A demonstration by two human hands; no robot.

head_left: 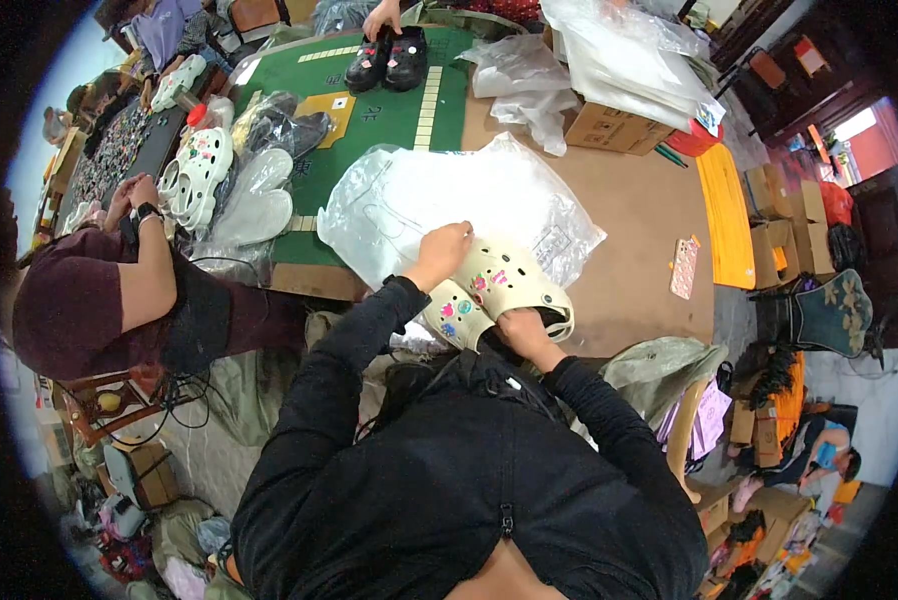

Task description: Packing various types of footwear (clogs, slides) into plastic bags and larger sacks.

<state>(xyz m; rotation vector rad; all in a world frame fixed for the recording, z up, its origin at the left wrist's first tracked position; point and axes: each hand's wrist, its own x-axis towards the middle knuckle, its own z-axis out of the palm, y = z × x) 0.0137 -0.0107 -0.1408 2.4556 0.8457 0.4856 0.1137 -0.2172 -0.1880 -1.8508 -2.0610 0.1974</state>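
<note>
cream clog held at the table edge, charms on its top

the brown work table (639,210) takes up most of the room in front of me, with a green felt mat (389,110) laid over its far left part. a person in a maroon top (69,300) sits at the left side, bent over a pile of white clogs (197,175). a heap of clear plastic bags (609,50) rises at the far right of the table over a cardboard box (614,128), and a stack of orange sheets (726,215) lies along the right edge. a large clear plastic bag (439,195) is spread flat on the table just ahead of the person in black.

on the near edge of that bag, right in front of the person's chest, sits the cream clog (494,290), toe toward the left, with small coloured charms stuck in its upper. the left hand (441,252) rests on top of the clog's upper, fingers curled and pressing down near the charms; whether it pinches a charm i cannot tell. the right hand (524,330) grips the heel end from below, fingers wrapped into the opening, closed on the shoe.

a pair of black clogs (387,60) stands on the far end of the green mat, with another person's hand (379,17) touching them. a small card of charms (683,267) lies on the bare table, well apart to the right of the cream clog.
</note>
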